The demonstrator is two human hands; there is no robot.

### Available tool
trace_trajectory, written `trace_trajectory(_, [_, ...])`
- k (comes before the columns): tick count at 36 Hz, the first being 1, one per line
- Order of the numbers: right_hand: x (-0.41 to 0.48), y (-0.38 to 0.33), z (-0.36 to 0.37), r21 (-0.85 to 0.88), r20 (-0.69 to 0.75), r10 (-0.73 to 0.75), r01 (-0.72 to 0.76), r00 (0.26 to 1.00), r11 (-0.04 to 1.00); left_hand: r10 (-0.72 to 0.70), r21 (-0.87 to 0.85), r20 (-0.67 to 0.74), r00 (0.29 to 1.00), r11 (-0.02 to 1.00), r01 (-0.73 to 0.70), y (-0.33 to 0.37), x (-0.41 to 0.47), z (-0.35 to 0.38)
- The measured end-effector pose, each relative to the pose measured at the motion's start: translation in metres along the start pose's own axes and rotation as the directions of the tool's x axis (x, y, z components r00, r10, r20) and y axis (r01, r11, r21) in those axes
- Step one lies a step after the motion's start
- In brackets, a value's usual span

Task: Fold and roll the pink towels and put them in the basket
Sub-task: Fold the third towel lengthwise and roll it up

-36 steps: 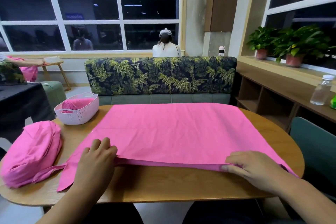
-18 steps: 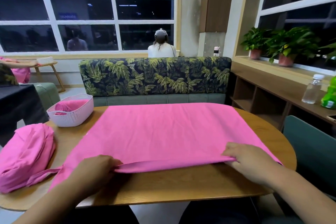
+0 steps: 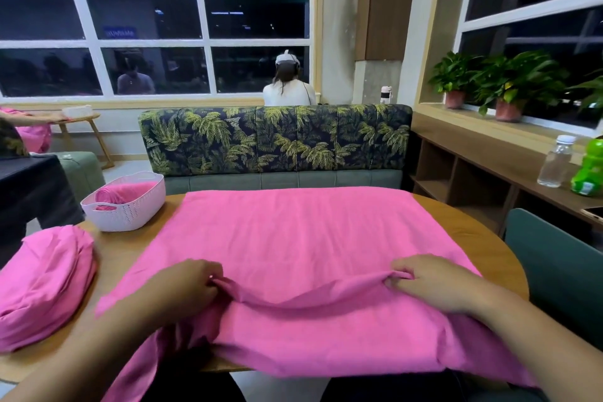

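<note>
Pink towel (image 3: 310,238) spread over the tabletop (image 3: 483,238), near edge draped past the front rim, raised fold pinched by left hand (image 3: 186,287) and right hand (image 3: 437,284), bare wood seen towards the basket (image 3: 127,212).

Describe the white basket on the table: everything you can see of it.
The basket is pale and plastic-looking, a rounded rectangle with perforated, weave-patterned walls, a smooth rim and a handle slot in its near-left end. It stands upright at the far left of the wooden table, apart from the spread pink towel to its right. Rolled pink towels lie inside it.
</note>
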State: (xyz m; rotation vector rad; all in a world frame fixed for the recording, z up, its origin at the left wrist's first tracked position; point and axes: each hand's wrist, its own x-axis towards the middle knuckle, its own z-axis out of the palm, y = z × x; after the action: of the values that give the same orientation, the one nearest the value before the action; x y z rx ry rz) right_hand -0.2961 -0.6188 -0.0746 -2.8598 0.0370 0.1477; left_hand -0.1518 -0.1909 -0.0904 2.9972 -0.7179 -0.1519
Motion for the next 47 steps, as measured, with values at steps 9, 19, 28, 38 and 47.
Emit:
trace_trajectory(9, [0.024,0.002,0.019,-0.207,0.041,0.098,-0.087,0.994,0.975,-0.064,0.017,0.075,0.995,0.998,0.063,0.0,0.018,0.035])
trace_trajectory(19, [0.007,-0.007,0.015,-0.259,0.084,0.1,-0.075,0.991,0.963,-0.095,-0.049,0.148,0.984,0.993,0.103,0.001,-0.003,0.046])
trace_trajectory(28, [-0.034,-0.021,0.015,-0.36,0.14,0.146,-0.087,0.979,0.929,-0.052,0.048,0.102,0.993,0.998,0.047,0.01,-0.045,0.054])
trace_trajectory(38, [-0.067,-0.041,0.007,-0.454,0.176,0.137,-0.043,0.975,0.89,0.012,0.16,0.177,0.984,0.986,-0.041,0.028,-0.094,0.034])
trace_trajectory(47, [-0.073,-0.048,-0.018,-0.42,0.304,0.129,0.011,0.944,0.908,0.098,0.142,0.299,0.949,0.979,-0.146,0.029,-0.098,0.002])
